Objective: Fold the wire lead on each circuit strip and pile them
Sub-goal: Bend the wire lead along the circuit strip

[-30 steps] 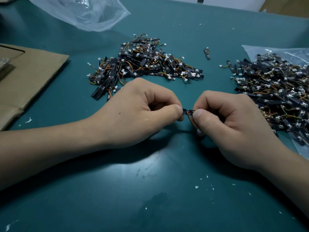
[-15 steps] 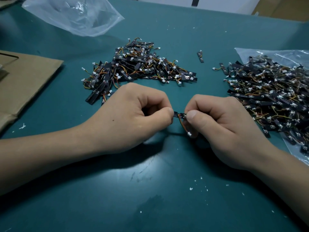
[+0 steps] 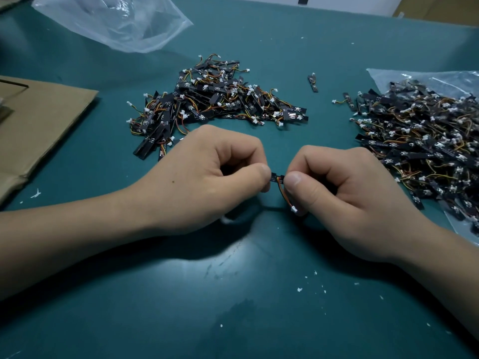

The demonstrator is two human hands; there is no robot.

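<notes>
One circuit strip [image 3: 275, 177] is pinched between both hands above the table [image 3: 233, 294].
Its left end is gripped by the thumb and curled fingers of the left hand [image 3: 207, 177], with a heap of strips [image 3: 212, 104] seen behind; its right end is gripped by the right hand [image 3: 344, 187], the wire lead [image 3: 284, 196] hanging beside that thumb. A second heap [image 3: 427, 146] is spread at far right.

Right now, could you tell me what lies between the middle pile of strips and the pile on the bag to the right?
The head view shows a stray circuit strip lying there; the rest is bare table.
</notes>
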